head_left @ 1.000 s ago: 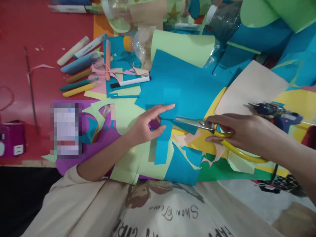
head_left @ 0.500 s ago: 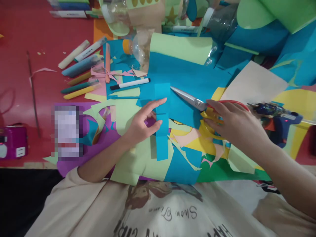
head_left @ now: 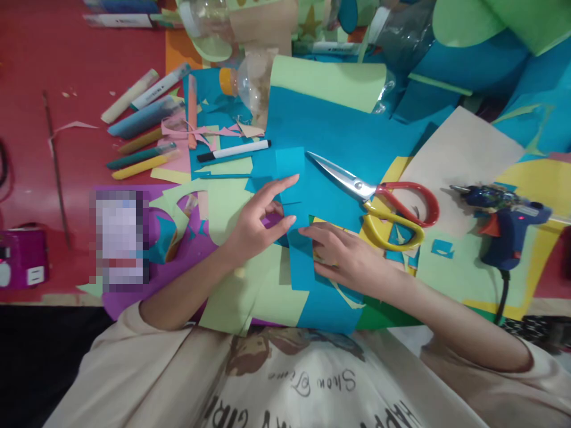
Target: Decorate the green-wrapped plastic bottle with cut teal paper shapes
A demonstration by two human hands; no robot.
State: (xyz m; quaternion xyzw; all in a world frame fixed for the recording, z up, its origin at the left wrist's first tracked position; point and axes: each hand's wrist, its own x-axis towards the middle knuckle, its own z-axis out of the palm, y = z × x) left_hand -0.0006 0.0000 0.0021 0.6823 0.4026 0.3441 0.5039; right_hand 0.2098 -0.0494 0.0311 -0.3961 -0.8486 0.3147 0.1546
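Note:
A narrow blue paper strip (head_left: 301, 261) with a short dark slit across it runs up and down between my hands. My left hand (head_left: 261, 223) holds it from the left, index finger and thumb lying over its middle and the other fingers curled, partly hidden. My right hand (head_left: 348, 255) has closed on the strip's right edge lower down, index fingertip on top; its thumb is hard to make out. Just beyond lie the scissors (head_left: 359, 185), blades slightly parted, with one red and one yellow handle, resting on a large blue sheet (head_left: 330, 131).
A glue gun (head_left: 513, 232) lies at the right. Several markers (head_left: 143, 116) and a black-and-white pen (head_left: 234, 150) lie at the left. A plastic bottle (head_left: 254, 83) wrapped in paper is behind. A phone (head_left: 119, 238), blurred out, is at the left. Paper scraps surround the hands.
My right hand has let go of the scissors, left them on the paper, and moved left to the strip. The strip's lower end has swung slightly right. My left hand has barely moved.

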